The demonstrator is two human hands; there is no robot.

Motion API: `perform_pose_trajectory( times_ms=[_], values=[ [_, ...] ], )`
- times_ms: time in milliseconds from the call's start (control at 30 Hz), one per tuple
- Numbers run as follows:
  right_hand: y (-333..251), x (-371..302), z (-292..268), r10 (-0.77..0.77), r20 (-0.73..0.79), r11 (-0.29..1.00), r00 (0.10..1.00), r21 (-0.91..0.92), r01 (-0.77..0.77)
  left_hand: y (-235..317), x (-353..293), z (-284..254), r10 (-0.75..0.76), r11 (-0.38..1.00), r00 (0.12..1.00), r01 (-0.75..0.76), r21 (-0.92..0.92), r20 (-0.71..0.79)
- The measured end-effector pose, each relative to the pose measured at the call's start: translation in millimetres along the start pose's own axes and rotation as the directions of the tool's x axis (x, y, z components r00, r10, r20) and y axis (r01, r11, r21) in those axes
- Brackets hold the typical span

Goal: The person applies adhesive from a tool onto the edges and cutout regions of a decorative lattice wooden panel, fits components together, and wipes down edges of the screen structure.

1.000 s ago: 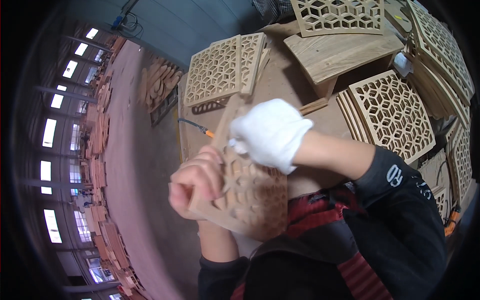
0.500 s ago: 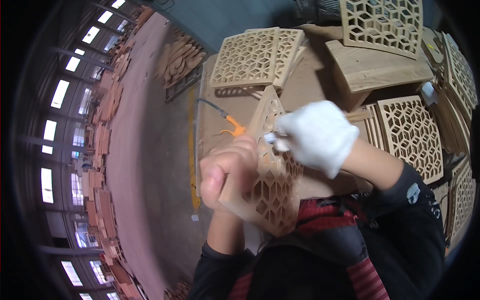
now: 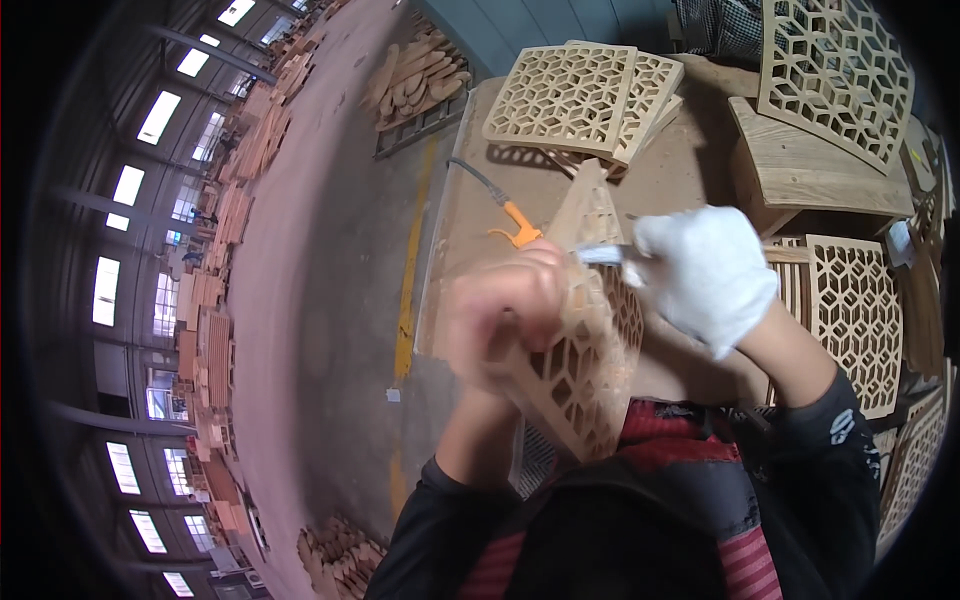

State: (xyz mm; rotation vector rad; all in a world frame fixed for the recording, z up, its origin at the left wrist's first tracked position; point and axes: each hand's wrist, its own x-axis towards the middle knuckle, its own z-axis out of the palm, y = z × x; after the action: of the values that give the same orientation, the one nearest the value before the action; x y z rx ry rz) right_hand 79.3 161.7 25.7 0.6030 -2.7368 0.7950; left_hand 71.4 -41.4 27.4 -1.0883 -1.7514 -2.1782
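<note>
A pale wooden lattice panel [image 3: 592, 352] with a pattern of cut-out holes stands tilted between my hands, its lower end close to my body. My bare left hand [image 3: 508, 305], blurred by motion, is closed round the panel's left edge. In a white glove, my right hand [image 3: 705, 275] pinches a small pale bluish-grey strip [image 3: 600, 254] over the panel's upper part. What the strip is made of cannot be made out. Just beyond my left hand an orange air blow gun [image 3: 521, 226] with a dark hose lies on the workbench [image 3: 470, 215].
Several finished-looking lattice panels [image 3: 560, 95] are stacked at the far side of the bench. Another panel [image 3: 838, 85] leans on a wooden stool-like block [image 3: 815, 165] at far right, with upright panels [image 3: 855, 325] nearer. Curved wooden pieces [image 3: 418, 75] lie on a rack beyond the bench's left edge.
My view has swung, so the scene sits further right. The panel is still in my left hand; the strip in my right hand shows longer and lies nearer the panel's left edge.
</note>
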Motion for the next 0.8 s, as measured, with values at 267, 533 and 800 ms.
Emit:
perform_pose_trajectory(
  times_ms=[267, 533, 800],
  values=[
    [6.1, -8.4, -7.7, -0.034, 0.052, 0.998, 0.998, 0.059, 0.031, 1.5, -0.6, 1.2, 0.007, 0.998, 0.996, -0.012, 0.056, 0.088],
    [8.3, -4.4, -4.7, 0.003, 0.063, 0.999, 0.998, 0.045, -0.005, -0.4, 8.8, 16.1, -0.012, 0.997, 0.986, -0.001, 0.076, 0.169],
    [5.8, 4.5, 9.0, -0.081, -0.102, 0.994, 0.992, -0.078, 0.073, -4.4, 14.8, 27.0, 0.006, 1.000, 0.988, -0.010, 0.028, 0.154]
  ],
)
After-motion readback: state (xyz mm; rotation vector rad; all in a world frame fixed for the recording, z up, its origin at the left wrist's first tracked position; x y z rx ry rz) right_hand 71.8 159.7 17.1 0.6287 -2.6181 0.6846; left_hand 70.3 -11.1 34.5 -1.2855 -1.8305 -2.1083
